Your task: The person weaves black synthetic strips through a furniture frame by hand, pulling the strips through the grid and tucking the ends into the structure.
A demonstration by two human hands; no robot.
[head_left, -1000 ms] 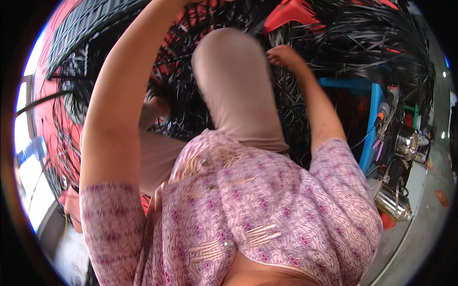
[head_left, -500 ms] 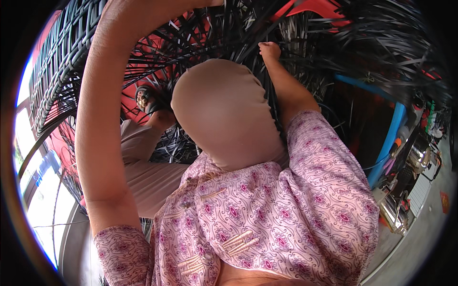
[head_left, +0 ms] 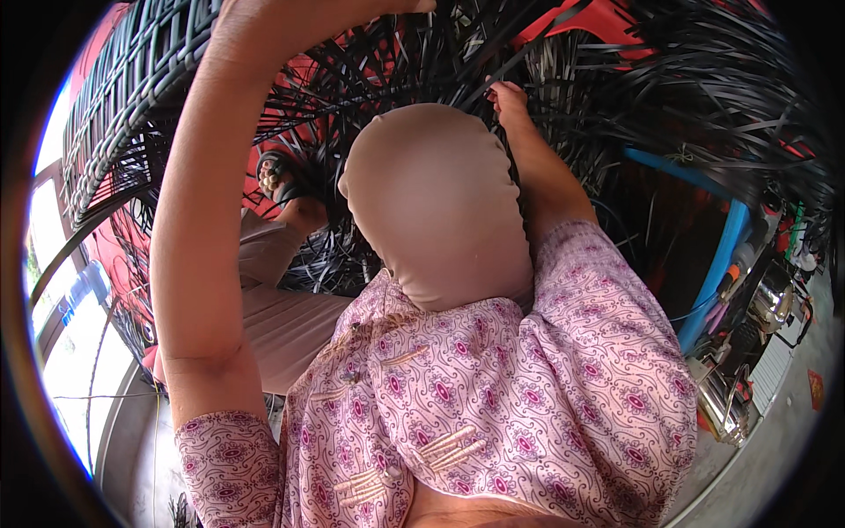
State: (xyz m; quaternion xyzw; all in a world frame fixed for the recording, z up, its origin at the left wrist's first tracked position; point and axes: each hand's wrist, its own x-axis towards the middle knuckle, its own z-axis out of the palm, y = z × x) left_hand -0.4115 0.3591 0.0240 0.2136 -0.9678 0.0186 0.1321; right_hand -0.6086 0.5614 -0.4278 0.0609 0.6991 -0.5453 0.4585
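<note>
My left arm rises along the left side, and my left hand (head_left: 352,9) is mostly cut off by the top edge. Only a fingertip and part of the hand show, close to black strips, so its grip is hidden. Beyond a rounded tan cloth shape (head_left: 440,202), my right hand (head_left: 509,99) has its fingers curled and pinched on a thin black strip (head_left: 489,85). Many loose flat black strips (head_left: 563,106) fan out around this hand. At the upper left, partly behind my left forearm, is a black woven wicker piece (head_left: 132,79).
A foot in a dark beaded sandal (head_left: 280,176) is among strips over a red surface. Another red piece (head_left: 585,26) shows at the top. To the right lie a blue-rimmed container (head_left: 723,264), shiny metal pots (head_left: 726,405) and grey floor (head_left: 783,431).
The view has shifted slightly, and my left arm appears a little farther right. My right hand has turned a little, its fingers still curled.
</note>
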